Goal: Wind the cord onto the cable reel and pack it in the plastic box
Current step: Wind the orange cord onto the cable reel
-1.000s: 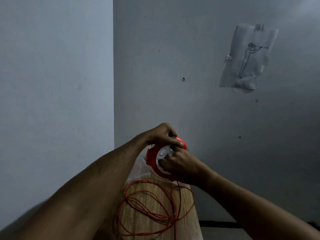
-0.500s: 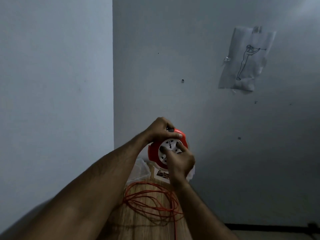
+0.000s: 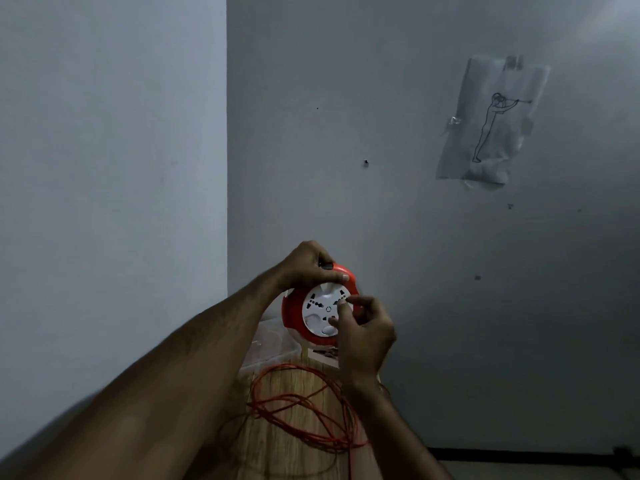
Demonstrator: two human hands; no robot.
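The cable reel (image 3: pixel 317 308) is held above the table's (image 3: pixel 277 455) far end, the cord (image 3: pixel 304 410) lying nearer on it, the plastic box (image 3: pixel 268 348) far left.

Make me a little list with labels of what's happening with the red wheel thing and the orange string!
held thing: cable reel, red rim, white socket face, lifted above the table
left hand: grips the reel's top edge
right hand: fingertips on the white face
cord: orange, lying in loose loops on the wooden table
plastic box: clear, on the table behind the cord, below the reel
wall: paper drawing taped up
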